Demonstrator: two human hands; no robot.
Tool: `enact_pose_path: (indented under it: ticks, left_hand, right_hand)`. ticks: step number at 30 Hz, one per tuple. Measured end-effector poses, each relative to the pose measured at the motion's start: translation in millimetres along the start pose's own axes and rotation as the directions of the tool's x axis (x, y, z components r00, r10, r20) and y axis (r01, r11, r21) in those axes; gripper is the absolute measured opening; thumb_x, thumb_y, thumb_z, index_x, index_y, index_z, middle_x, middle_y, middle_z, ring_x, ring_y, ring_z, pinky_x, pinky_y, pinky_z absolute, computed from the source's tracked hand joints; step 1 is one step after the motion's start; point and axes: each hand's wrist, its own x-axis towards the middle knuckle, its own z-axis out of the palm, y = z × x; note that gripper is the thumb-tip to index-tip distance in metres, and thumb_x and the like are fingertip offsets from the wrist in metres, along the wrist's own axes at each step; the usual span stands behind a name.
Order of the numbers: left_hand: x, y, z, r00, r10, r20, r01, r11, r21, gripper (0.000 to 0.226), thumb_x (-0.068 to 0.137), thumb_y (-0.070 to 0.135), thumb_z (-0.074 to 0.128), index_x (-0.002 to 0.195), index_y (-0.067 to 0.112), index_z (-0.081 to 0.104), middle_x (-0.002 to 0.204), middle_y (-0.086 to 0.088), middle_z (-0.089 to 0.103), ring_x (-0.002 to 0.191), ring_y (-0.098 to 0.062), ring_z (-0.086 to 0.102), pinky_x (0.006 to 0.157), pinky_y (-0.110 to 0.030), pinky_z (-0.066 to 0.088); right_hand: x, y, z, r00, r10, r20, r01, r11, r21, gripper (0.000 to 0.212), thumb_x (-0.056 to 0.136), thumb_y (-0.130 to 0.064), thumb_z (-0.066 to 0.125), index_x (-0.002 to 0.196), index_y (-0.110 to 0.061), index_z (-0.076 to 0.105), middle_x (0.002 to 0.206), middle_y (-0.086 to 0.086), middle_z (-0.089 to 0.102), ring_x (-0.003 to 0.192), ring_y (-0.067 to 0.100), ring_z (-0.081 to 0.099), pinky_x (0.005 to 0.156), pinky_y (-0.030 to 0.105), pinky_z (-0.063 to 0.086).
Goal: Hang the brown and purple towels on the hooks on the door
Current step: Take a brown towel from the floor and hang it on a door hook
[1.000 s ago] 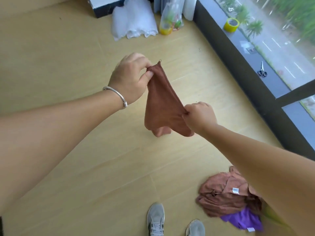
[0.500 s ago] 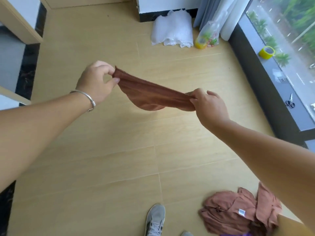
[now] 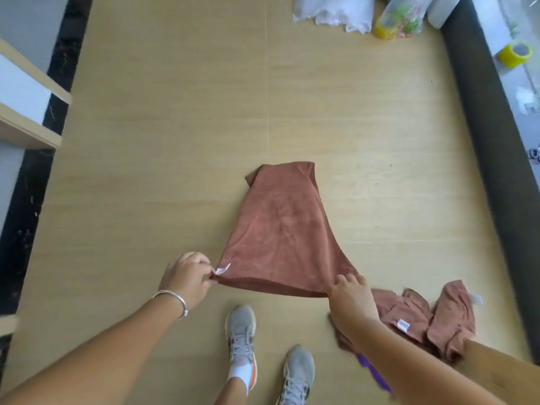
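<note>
Brown towel (image 3: pixel 280 229) held spread out above the wooden floor (image 3: pixel 175 141), near edge stretched between both hands, far end hanging away from the person, one far corner folded over. Left hand (image 3: pixel 187 277) pinched closed on the towel's near left corner, thumb and fingertips together just beside a small white tag (image 3: pixel 222 269); silver bracelet (image 3: pixel 172 299) on that wrist. Right hand (image 3: pixel 350 299) gripping the near right corner, fingers curled over the hem. Heap of more brown towels (image 3: pixel 423 320) on the floor at lower right, partly behind the right forearm, with a strip of purple towel (image 3: pixel 374 372) showing under its near edge. Two grey shoes (image 3: pixel 242 334) below the stretched hem. Far right corner of the floor: white plastic wrap (image 3: pixel 330 10), a clear bag (image 3: pixel 400 16). Yellow tape roll (image 3: pixel 515 53) on the window ledge along the right edge.
</note>
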Motion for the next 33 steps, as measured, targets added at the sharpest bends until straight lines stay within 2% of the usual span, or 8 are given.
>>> enact_pose_path:
  ticks: [6, 12, 15, 17, 20, 23, 28, 33]
  left_hand:
    - [-41.2, -10.1, 102.9, 0.984, -0.022, 0.178, 0.022, 1.0, 0.0, 0.019, 0.081, 0.042, 0.069, 0.093, 0.027, 0.074, 0.107, 0.013, 0.062, 0.107, -0.013, 0.053, 0.09, -0.026, 0.04]
    - [-41.8, -29.4, 160.7, 0.972, 0.002, 0.235, 0.03, 0.991, -0.132, 0.022, 0.086, 0.035, 0.067, 0.095, 0.016, 0.07, 0.112, 0.01, 0.061, 0.107, -0.016, 0.053, 0.091, -0.027, 0.04]
    - [-27.3, -36.6, 177.0, 0.98, -0.043, 0.192, 0.099, 0.951, -0.293, 0.015, 0.089, 0.023, 0.064, 0.09, 0.009, 0.067, 0.105, 0.001, 0.063, 0.101, -0.022, 0.056, 0.086, -0.031, 0.043]
    - [-8.5, -40.5, 189.1, 0.979, -0.131, 0.158, 0.183, 0.905, -0.385, 0.012, 0.089, 0.018, 0.063, 0.09, 0.007, 0.068, 0.101, -0.004, 0.064, 0.098, -0.025, 0.059, 0.081, -0.03, 0.042]
    - [33.6, -49.2, 214.1, 0.961, -0.253, 0.11, 0.275, 0.86, -0.43, 0.012, 0.089, 0.017, 0.063, 0.091, 0.006, 0.067, 0.105, -0.01, 0.065, 0.101, -0.027, 0.059, 0.08, -0.028, 0.038]
    - [85.8, -60.9, 237.5, 0.95, -0.304, 0.065, 0.303, 0.858, -0.415, 0.015, 0.089, 0.021, 0.064, 0.087, 0.007, 0.064, 0.105, -0.012, 0.064, 0.101, -0.029, 0.058, 0.083, -0.032, 0.039]
    - [196.6, -86.0, 286.1, 0.96, -0.279, 0.005, 0.268, 0.916, -0.297, 0.025, 0.089, 0.025, 0.062, 0.07, 0.01, 0.056, 0.092, -0.013, 0.06, 0.093, -0.035, 0.056, 0.072, -0.034, 0.037]
    - [265.9, -104.3, 314.6, 0.96, -0.28, 0.003, 0.28, 0.959, -0.053, 0.028, 0.088, 0.032, 0.059, 0.062, 0.022, 0.055, 0.107, -0.011, 0.056, 0.105, -0.034, 0.049, 0.089, -0.037, 0.045]
  right_hand:
    - [-33.5, -14.4, 103.1, 0.991, -0.015, 0.137, 0.017, 1.0, -0.007, 0.052, 0.085, -0.01, 0.04, 0.136, -0.017, 0.04, 0.113, 0.0, 0.06, 0.115, 0.027, 0.048, 0.113, 0.044, 0.017]
    - [-20.4, -14.6, 143.0, 0.992, -0.001, 0.129, -0.01, 0.997, 0.082, 0.051, 0.084, -0.005, 0.035, 0.131, -0.024, 0.04, 0.111, -0.006, 0.061, 0.112, 0.018, 0.055, 0.114, 0.033, 0.018]
    - [9.4, -9.6, 150.7, 0.999, 0.041, -0.002, -0.04, 0.985, 0.168, 0.026, 0.092, -0.014, 0.044, 0.114, -0.027, 0.051, 0.104, -0.006, 0.061, 0.1, 0.018, 0.058, 0.101, 0.027, 0.032]
    - [39.5, -4.8, 154.3, 0.991, 0.091, -0.102, -0.062, 0.963, 0.263, 0.009, 0.095, -0.023, 0.052, 0.1, -0.021, 0.059, 0.092, 0.001, 0.063, 0.085, 0.027, 0.06, 0.083, 0.034, 0.042]
    - [97.1, 3.5, 159.2, 0.966, 0.192, -0.171, -0.109, 0.907, 0.407, 0.021, 0.096, -0.031, 0.053, 0.097, -0.014, 0.066, 0.088, 0.009, 0.062, 0.076, 0.036, 0.06, 0.071, 0.039, 0.044]
    - [158.7, 13.6, 166.9, 0.951, 0.205, -0.232, -0.097, 0.908, 0.407, 0.023, 0.094, -0.034, 0.056, 0.096, -0.014, 0.069, 0.089, 0.009, 0.06, 0.077, 0.037, 0.059, 0.069, 0.036, 0.043]
    - [278.3, 27.2, 200.4, 0.945, 0.207, -0.253, -0.087, 0.906, 0.415, 0.021, 0.089, -0.038, 0.062, 0.093, -0.02, 0.07, 0.084, 0.0, 0.051, 0.081, 0.031, 0.058, 0.066, 0.031, 0.036]
    - [364.8, 38.5, 221.0, 0.944, 0.095, -0.317, 0.013, 0.946, 0.324, 0.021, 0.091, -0.038, 0.06, 0.095, -0.021, 0.071, 0.089, -0.001, 0.052, 0.079, 0.03, 0.057, 0.068, 0.03, 0.035]
